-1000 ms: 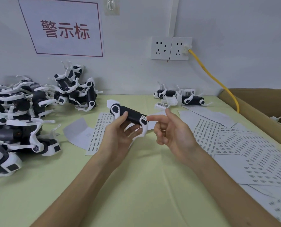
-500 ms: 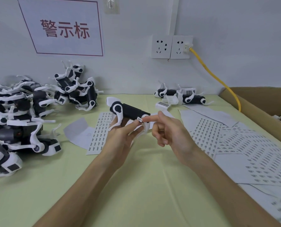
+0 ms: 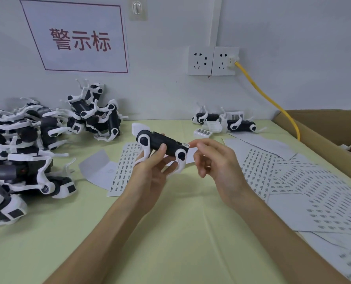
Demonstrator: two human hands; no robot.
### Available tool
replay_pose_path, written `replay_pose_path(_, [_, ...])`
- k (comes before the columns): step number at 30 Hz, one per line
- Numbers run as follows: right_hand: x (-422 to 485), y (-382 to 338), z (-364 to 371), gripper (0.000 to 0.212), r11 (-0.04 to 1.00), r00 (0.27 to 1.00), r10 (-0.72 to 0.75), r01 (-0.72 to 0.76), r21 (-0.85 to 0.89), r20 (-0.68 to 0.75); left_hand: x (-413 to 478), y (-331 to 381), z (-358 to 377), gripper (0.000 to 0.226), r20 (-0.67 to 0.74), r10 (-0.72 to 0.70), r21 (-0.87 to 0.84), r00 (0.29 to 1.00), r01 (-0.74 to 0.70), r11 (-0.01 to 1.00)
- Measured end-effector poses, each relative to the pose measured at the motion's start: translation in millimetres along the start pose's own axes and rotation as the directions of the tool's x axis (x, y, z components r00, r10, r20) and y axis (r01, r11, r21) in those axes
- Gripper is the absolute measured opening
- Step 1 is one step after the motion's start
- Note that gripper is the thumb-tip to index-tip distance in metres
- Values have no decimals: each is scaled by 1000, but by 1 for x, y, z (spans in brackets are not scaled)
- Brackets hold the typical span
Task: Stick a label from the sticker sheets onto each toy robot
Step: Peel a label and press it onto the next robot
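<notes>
The toy robot [image 3: 160, 142], black-bodied with white legs, is held up over the middle of the counter [image 3: 170, 247], lying lengthwise and tilted down to the right. The left hand [image 3: 150, 175] grips it from beneath, thumb on the near side of the body and fingers curled under it. A small white label [image 3: 185, 144] sits on the robot's right end. The right hand [image 3: 217, 162] reaches in from the right with its forefinger stretched out, the tip touching the label, and the other fingers curled in, holding nothing.

One of the sticker sheets [image 3: 121, 173] lies flat on the counter just behind the left hand; more sheets [image 3: 297, 181] overlap each other to the right. A heap of toy robots [image 3: 33, 140] fills the left side, and two more [image 3: 223, 120] lie at the back by the wall, near a small barcoded box [image 3: 203, 133]. A cardboard box [image 3: 322, 130] stands at the right edge, with a yellow cable [image 3: 262, 95] running to a wall socket [image 3: 224, 60].
</notes>
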State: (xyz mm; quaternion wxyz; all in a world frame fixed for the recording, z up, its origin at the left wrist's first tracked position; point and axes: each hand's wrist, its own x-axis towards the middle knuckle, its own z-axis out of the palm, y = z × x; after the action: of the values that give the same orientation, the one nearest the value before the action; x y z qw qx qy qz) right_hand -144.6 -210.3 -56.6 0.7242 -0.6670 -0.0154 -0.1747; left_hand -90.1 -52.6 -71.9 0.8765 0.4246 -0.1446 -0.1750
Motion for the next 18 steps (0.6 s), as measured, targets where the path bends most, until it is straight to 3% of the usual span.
replay_pose_path(6, [1, -2, -4, 20, 998, 996, -26, 31, 60, -83, -1, -1, 0, 17, 58, -15, 44, 998, 13, 999])
replay_pose_path(12, [2, -4, -4, 18, 993, 994, 3, 9, 114, -107, -4, 2, 0, 31, 168, -11, -3, 986, 11, 1000])
replay_pose_path(18, [2, -2, -6, 22, 995, 993, -35, 44, 84, -115, 0, 0, -2, 36, 138, -44, -26, 990, 48, 999])
